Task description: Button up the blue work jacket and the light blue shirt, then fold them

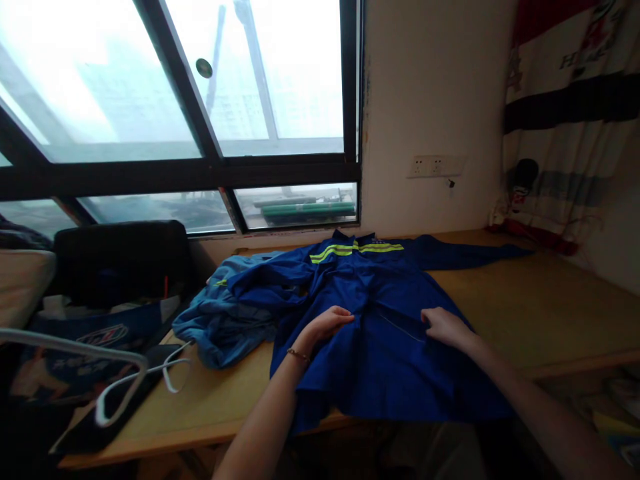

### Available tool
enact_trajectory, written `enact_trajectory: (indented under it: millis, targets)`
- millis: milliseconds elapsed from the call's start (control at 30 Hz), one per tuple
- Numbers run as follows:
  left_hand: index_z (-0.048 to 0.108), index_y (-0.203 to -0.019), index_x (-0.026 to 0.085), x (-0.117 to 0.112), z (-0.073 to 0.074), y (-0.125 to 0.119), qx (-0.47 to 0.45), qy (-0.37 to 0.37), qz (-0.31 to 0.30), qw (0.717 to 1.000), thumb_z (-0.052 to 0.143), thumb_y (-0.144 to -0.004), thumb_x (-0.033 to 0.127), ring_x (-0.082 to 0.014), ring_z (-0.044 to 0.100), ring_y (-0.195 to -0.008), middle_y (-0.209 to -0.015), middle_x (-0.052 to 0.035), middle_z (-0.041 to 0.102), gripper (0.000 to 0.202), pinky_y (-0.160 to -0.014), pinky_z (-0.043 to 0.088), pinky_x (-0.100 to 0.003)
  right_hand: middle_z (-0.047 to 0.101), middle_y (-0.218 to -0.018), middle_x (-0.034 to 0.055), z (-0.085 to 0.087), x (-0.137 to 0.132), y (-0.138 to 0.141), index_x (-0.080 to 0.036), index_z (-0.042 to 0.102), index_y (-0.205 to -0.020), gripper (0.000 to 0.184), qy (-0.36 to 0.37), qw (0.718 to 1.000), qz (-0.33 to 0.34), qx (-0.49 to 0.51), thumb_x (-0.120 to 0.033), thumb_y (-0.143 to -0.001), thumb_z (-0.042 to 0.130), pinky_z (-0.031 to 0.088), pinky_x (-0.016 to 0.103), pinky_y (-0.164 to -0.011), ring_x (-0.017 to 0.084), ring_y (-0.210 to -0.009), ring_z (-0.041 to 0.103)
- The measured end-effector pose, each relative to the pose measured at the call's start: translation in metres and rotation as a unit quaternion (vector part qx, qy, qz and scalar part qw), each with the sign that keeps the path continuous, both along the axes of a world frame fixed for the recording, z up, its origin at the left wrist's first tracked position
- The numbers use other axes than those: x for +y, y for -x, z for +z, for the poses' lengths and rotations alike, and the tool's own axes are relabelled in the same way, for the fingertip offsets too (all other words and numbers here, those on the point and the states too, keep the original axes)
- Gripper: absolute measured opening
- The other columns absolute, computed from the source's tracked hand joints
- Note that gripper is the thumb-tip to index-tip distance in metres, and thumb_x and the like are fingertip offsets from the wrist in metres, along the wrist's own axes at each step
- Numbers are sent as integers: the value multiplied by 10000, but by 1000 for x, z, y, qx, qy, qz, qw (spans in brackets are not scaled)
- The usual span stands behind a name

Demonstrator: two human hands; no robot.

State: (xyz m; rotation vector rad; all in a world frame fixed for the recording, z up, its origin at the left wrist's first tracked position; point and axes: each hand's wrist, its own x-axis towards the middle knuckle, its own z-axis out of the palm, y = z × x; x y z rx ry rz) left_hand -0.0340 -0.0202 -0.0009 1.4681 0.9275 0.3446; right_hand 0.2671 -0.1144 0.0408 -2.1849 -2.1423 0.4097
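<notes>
A dark blue work jacket [395, 373] with yellow-green and grey reflective stripes lies spread front up on the wooden table, its lower edge hanging over the near side. My left hand [327, 325], with a bracelet on the wrist, pinches the jacket near its front opening. My right hand [445, 327] is closed on the fabric farther right, and a thin pale line runs across the cloth between both hands. One sleeve stretches right toward the wall; the other lies bent on the left. A crumpled lighter blue garment [225, 327] is beside it, partly under that sleeve.
White hangers [125, 360] lie at the table's left end, near a dark flat object. Beyond stand a black chair back [123, 257] and a printed bag [100, 340]. The wooden table [540, 307] extends right toward a curtain [560, 147]. A window and wall sockets [435, 165] are behind.
</notes>
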Motion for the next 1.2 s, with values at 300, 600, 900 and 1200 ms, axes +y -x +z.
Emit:
enact_trajectory:
  millis: [300, 600, 900, 1200]
  targets:
    - [549, -720, 162, 1, -3, 0, 152, -286, -22, 946, 680, -542, 307, -91, 460, -496, -568, 49, 511, 264, -461, 312, -185, 645, -728, -2, 52, -82, 91, -230, 637, -876, 231, 104, 929, 275, 223, -266, -658, 572, 376, 205, -553, 137, -637, 573]
    - [630, -794, 197, -22, 20, -8, 152, -429, -110, 884, 578, -675, 229, -122, 517, -664, -773, -16, 591, 133, -608, 358, -197, 616, -792, 73, -15, -19, 112, -175, 602, -779, 249, -104, 979, 43, 168, -402, -757, 503, 401, 256, -635, 180, -726, 563]
    - [646, -657, 177, -14, 12, -2, 136, -293, -150, 934, 696, -552, 331, -94, 495, -551, -615, 19, 599, 193, -511, 334, -176, 587, -788, 99, -42, -31, 140, -175, 565, -716, 279, -136, 991, 14, -2, -452, -711, 526, 391, 312, -685, 222, -779, 533]
    - [570, -773, 118, -31, 12, -20, -86, 44, -135, 986, 658, -601, 393, -125, 571, -515, -634, -28, 614, 337, -520, 440, -241, 611, -656, -2, -22, -7, 84, -163, 599, -714, 140, 67, 877, -1, 475, -216, -587, 575, 381, 219, -552, 120, -593, 540]
